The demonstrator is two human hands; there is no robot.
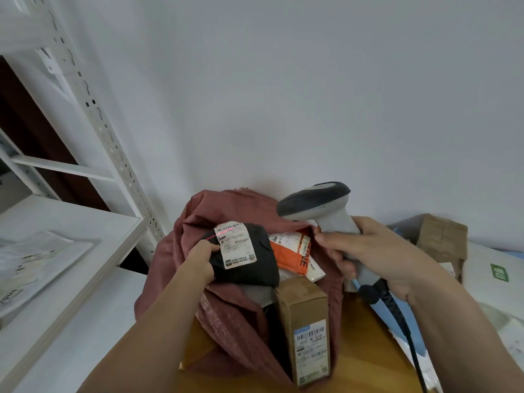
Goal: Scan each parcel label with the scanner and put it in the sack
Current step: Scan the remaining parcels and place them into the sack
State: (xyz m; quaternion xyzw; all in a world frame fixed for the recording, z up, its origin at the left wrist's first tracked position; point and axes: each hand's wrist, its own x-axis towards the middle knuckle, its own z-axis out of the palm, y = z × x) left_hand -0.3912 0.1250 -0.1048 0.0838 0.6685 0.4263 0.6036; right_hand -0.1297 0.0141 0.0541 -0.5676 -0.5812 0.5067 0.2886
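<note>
Left hand [202, 262] grip pinches black soft plastic parcel [249, 265] over open red woven sack [226, 307]. Right hand [368, 251] grip wraps grey handheld scanner [317, 205]; red line crosses white label [235, 245].

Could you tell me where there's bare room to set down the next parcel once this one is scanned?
Bare white shelf lies between the plastic mailers and the red sack. A wooden strip shows between the sack and the scanner cable. The sack's mouth is crowded: black parcel, orange parcel, brown box.
</note>
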